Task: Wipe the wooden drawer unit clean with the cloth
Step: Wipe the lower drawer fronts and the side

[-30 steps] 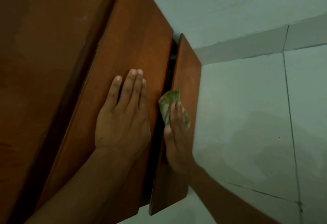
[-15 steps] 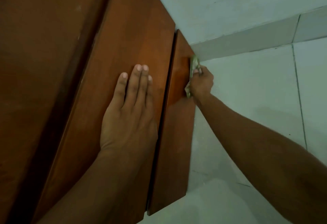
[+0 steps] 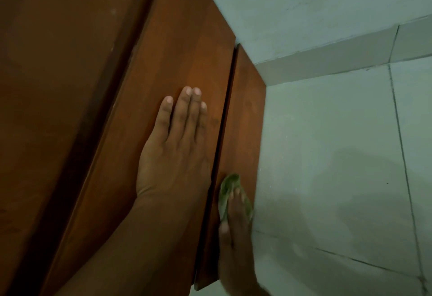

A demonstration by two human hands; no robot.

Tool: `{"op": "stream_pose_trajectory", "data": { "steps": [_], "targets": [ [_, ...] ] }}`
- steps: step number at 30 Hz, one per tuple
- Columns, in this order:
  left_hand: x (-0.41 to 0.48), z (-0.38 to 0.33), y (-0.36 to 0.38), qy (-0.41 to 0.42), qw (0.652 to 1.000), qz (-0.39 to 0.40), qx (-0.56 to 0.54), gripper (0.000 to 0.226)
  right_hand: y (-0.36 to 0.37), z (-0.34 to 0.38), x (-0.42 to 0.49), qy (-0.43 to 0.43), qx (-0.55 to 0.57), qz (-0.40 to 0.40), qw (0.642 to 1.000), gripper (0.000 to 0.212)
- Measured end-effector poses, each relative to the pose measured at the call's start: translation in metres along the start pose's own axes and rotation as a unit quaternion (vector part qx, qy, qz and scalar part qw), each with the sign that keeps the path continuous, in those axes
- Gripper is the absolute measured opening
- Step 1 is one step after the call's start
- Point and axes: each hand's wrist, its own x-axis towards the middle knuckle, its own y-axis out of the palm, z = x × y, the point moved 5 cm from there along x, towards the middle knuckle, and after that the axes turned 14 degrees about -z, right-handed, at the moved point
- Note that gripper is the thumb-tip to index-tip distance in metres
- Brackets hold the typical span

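Note:
The wooden drawer unit [image 3: 98,85] fills the left half of the head view, seen from above, reddish brown. My left hand [image 3: 175,153] lies flat on the upper drawer front [image 3: 191,45], fingers straight and close together, holding nothing. A narrower lower drawer front [image 3: 245,113] runs beside it, with a dark gap between the two. My right hand [image 3: 235,232] presses a small crumpled green cloth [image 3: 228,187] against the near part of that lower front. Part of the cloth is hidden under my fingers.
A pale tiled floor [image 3: 339,167] with dark grout lines lies to the right of the unit. A pale wall [image 3: 304,3] with a skirting strip [image 3: 327,59] meets the floor behind the unit's far corner.
My right hand has slid the cloth back along the lower drawer front, from its far end toward me. My left hand has stayed flat on the upper front.

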Motion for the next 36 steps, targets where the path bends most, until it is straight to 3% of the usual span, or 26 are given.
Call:
{"op": "stream_pose_trajectory", "data": {
  "steps": [2,5,9,13,18,20,24,27,31,36],
  "targets": [
    [0.001,-0.001,0.000,-0.006,1.000,-0.011,-0.009,0.075,0.009,-0.002,0.045,0.038,0.042,0.021,0.998,0.048],
    [0.004,-0.002,0.001,-0.013,1.000,-0.019,-0.020,0.071,0.023,0.005,0.139,0.045,0.069,-0.019,0.996,0.046],
    [0.008,-0.004,0.003,-0.013,1.000,-0.010,-0.018,0.073,0.038,-0.005,0.240,0.095,0.020,-0.063,0.993,0.047],
    [0.010,-0.006,0.003,0.002,1.000,0.013,-0.005,0.074,0.034,-0.002,0.278,0.126,-0.031,-0.128,0.983,0.036],
    [0.010,-0.007,0.002,-0.001,1.000,0.000,-0.001,0.074,0.002,0.000,0.241,0.134,0.002,-0.162,0.978,0.022],
    [0.009,-0.007,0.002,-0.005,1.000,-0.009,-0.002,0.072,-0.025,0.001,0.182,0.112,0.019,-0.160,0.980,0.018],
    [0.009,-0.006,0.001,-0.019,0.999,-0.029,0.003,0.073,-0.043,-0.016,0.016,0.195,0.107,-0.093,0.971,0.018],
    [0.009,-0.006,0.000,-0.026,0.999,-0.041,0.010,0.072,-0.039,-0.019,-0.046,0.094,0.039,-0.090,0.991,0.033],
    [0.009,-0.006,0.002,-0.024,0.999,-0.038,0.016,0.072,-0.016,-0.020,-0.015,0.105,0.062,0.007,0.993,0.046],
    [0.010,-0.006,0.003,-0.023,0.999,-0.031,0.014,0.074,0.007,-0.030,0.110,0.117,0.042,-0.022,0.992,0.051]
  ]
}}
